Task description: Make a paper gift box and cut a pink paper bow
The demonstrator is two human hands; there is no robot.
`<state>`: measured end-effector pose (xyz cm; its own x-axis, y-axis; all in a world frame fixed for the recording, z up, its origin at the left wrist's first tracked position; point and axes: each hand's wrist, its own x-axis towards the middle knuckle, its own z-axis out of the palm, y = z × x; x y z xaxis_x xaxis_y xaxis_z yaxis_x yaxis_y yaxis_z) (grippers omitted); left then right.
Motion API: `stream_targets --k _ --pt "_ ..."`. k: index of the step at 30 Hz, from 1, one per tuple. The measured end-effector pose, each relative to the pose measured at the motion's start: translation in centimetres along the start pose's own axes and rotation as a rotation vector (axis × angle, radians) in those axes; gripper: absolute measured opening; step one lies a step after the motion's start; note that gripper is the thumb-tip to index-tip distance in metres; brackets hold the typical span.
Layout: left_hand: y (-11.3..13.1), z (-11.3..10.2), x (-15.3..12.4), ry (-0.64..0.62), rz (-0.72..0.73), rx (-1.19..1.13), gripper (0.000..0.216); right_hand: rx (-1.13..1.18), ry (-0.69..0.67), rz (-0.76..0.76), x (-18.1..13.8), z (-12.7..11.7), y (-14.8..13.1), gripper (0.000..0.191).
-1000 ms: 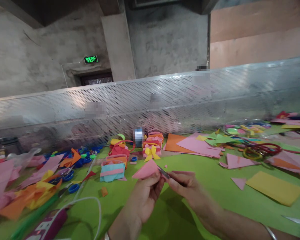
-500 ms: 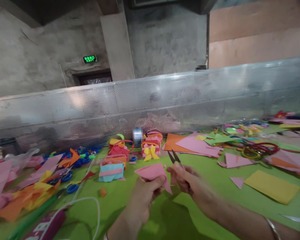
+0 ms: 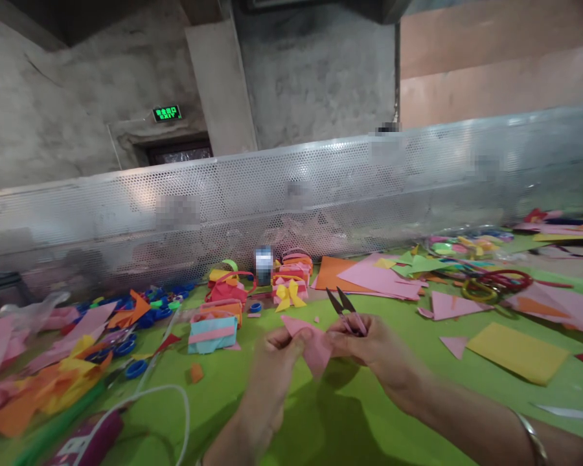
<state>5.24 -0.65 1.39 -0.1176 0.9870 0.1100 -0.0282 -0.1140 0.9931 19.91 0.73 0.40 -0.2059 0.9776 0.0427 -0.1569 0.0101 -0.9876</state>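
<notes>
Our left hand [image 3: 272, 353] & right hand [image 3: 372, 340] meet low in the mid of the view, just above the green desk [image 3: 418, 382]. Left fingers are closed in a pinch on a pink paper piece [image 3: 317, 349]. It's folded to a point that hangs down btw the 2 hands, off the desk. Right fingers are curled tight round small snips [image 3: 341, 303]. The 2 dark blades stick up out of the fist & stand apart in a V. Right fingertips also touch the pink paper's right edge. Both hands are a bit blurry, so we can't tell more abt the grip. A thin bangle [image 3: 529, 432] sits on our right wrist.

Round them on the desk: a blue box w/ a pink band [image 3: 212, 333] to the left, a yellow bow [image 3: 288, 292] farther back, a yellow sheet [image 3: 517, 353] to the right, a pink triangle [image 3: 449, 304] behind that. A white cable [image 3: 175, 398] curves at low left, w/ a blue ring [image 3: 136, 369] near it. Paper scraps [image 3: 53, 382] pile up at far left. A metal screen w/ tiny holes [image 3: 291, 194] runs along the desk's back. A green exit sign [image 3: 167, 113] glows on the grey wall [image 3: 53, 110].
</notes>
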Motion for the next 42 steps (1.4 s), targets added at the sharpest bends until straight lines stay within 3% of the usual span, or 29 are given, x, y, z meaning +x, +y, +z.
stream_targets --k 6,13,17,29,35,42 --pt "-0.6 0.0 0.3 -0.028 -0.041 -0.128 0.019 -0.040 -0.049 0.031 0.0 0.3 0.2 0.028" --pt "-0.8 -1.3 1.4 0.125 -0.034 -0.110 0.028 -0.264 0.003 -0.021 0.6 -0.2 1.4 0.034" --pt "-0.9 -1.6 1.7 0.123 -0.041 -0.172 0.031 -0.344 -0.046 -0.020 0.4 -0.1 1.2 0.047" --pt "-0.6 -1.7 1.7 0.103 -0.049 -0.155 0.032 -0.309 -0.097 -0.012 0.4 -0.3 1.4 0.052" --pt "-0.4 -1.3 1.3 -0.030 -0.152 -0.277 0.033 -0.164 -0.160 -0.039 0.0 0.1 0.9 0.046" --pt "-0.4 -1.4 1.4 -0.056 -0.100 -0.119 0.034 -0.109 -0.184 -0.029 -0.6 0.5 0.5 0.044"
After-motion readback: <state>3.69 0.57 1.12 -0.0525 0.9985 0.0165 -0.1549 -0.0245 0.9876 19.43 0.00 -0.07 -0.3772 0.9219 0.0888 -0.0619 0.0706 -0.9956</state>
